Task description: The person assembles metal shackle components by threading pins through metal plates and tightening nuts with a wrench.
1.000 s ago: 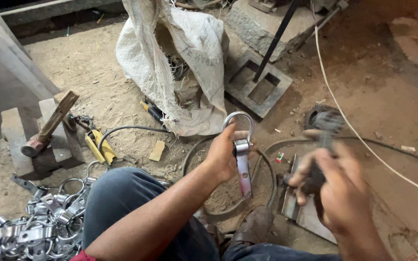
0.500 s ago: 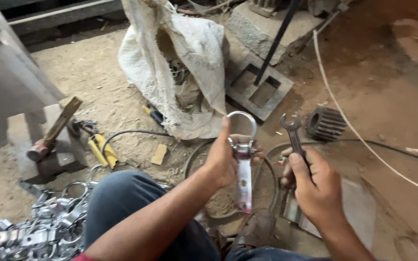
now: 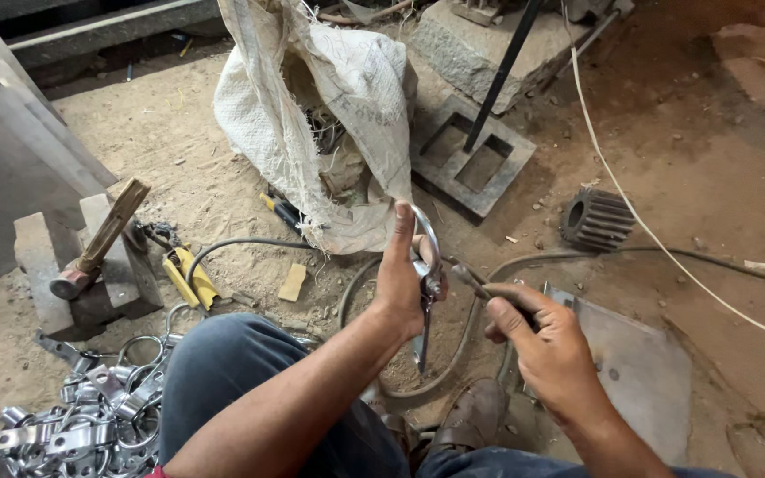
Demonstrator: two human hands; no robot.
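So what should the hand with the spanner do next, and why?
Probably slide the spanner a little further left until its head sits on the bolt of the metal ring clamp. The left hand holds the clamp upright, and the right hand has the spanner's tip just beside the bolt; whether they touch is unclear.

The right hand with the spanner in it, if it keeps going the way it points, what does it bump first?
Probably the metal pipe clamp held in the left hand. The right hand aims its spanner up-left at the clamp's bolt, though depth is unclear.
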